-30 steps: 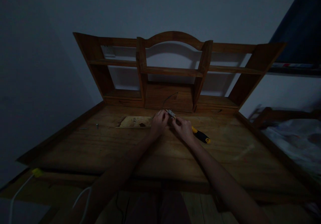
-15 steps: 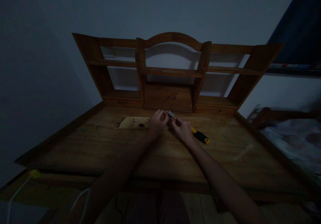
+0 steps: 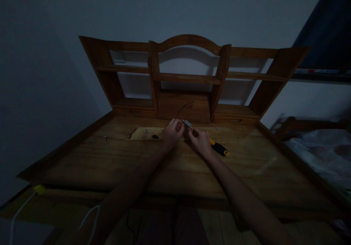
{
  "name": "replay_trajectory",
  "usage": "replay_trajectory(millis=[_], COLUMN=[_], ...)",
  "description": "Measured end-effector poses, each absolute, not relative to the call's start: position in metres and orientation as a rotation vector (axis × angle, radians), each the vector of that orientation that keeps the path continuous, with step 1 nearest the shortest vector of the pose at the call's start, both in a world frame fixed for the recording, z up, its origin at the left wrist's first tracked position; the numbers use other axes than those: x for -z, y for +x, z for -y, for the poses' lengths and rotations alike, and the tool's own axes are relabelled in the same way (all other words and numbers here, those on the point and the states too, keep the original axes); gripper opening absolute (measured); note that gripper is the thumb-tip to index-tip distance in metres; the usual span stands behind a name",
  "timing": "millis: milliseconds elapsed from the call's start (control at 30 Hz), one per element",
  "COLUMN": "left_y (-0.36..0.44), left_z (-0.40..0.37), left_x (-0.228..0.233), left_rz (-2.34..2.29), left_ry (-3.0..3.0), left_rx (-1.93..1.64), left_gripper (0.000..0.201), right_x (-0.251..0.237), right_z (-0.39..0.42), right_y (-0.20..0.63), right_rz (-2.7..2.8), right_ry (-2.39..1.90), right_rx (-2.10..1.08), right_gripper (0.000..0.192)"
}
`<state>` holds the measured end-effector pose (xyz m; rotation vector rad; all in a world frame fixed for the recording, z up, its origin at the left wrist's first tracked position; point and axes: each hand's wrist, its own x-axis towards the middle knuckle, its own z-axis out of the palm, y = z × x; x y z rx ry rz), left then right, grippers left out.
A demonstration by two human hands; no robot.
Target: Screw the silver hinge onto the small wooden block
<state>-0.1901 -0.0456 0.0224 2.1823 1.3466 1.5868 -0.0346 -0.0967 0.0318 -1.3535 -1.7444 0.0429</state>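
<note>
My left hand (image 3: 172, 132) and my right hand (image 3: 200, 139) meet over the middle of the wooden desk. Between their fingertips is a small, light grey flat piece with dark spots (image 3: 187, 123), tilted down to the right. The left fingers pinch its upper left end, while the right thumb and fingers grip the lower right end. Dim light hides its exact kind. Just right of my right hand lies a tool with a yellow-and-black handle (image 3: 219, 149), its front part hidden by the hand. A pale, stained wooden strip (image 3: 146, 133) runs behind my left hand.
A small screw (image 3: 105, 138) stands on the left of the desktop (image 3: 115, 164), near a thin metal bit (image 3: 90, 141). Wooden shelving (image 3: 186, 78) rises at the back. A white cable with a yellow tag (image 3: 40, 189) hangs at the lower left.
The small grey piece has turned slightly between my fingers, and its flat, spotted face shows more clearly. Both hands have stayed in nearly the same place.
</note>
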Motion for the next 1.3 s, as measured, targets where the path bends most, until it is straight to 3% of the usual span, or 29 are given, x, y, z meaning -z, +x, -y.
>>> replay_trajectory(millis=[133,700,867,1033,1300], left_y=[-0.1915,-0.1889,-0.1910,-0.1911,-0.1914], left_z=[0.0473,0.0496,0.0518,0.0525,0.0519], left_x=[-0.0242,-0.0261,-0.0286,-0.0281,-0.0285], left_rz=[-1.373,-1.322,-1.363,-1.329,-1.350], left_ry=[2.213,2.189,2.236,2.189,2.182], left_rx=[-1.546,-1.613,-1.543,-1.585,-1.546], left_gripper=[0.016,0.007,0.016,0.009,0.015], right_x=[-0.0340,-0.0357,-0.0345,-0.0348,-0.0374], right_z=[0.0979,0.0995,0.0993,0.0988,0.1002], right_y=[-0.0350,-0.0350,-0.0348,-0.0343,-0.0353], right_rz=[1.745,1.744,1.753,1.751,1.753], right_ry=[-1.347,-1.348,-1.320,-1.317,-1.349], right_rx=[-0.078,-0.052,-0.054,-0.056,-0.051], right_gripper=[0.026,0.028,0.027,0.028,0.026])
